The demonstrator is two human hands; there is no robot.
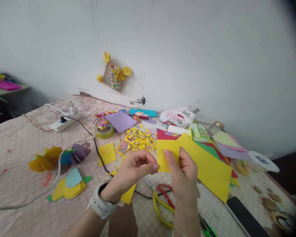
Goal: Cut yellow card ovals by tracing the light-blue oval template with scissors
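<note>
A small square of yellow paper (167, 149) is held up in front of me above the table. My right hand (184, 168) grips its right side, thumb on the front and fingers behind. At the lower left corner of the square, the thumb and forefinger of my left hand (140, 166) are pinched together on the edge. Below my hands lie scissors (164, 210) with red and yellow handles, partly covered by my right wrist. A heap of yellow paper scraps (139, 140) spreads behind my left hand, and another yellow square (107, 154) rests to its left.
Large yellow sheets (209, 164) and a phone (245, 215) lie on the right. Cut petals (70, 189) and paper flowers (45, 158) are on the left. Cables run from a power strip (65, 121) across the tablecloth. A tape roll (105, 133) sits behind.
</note>
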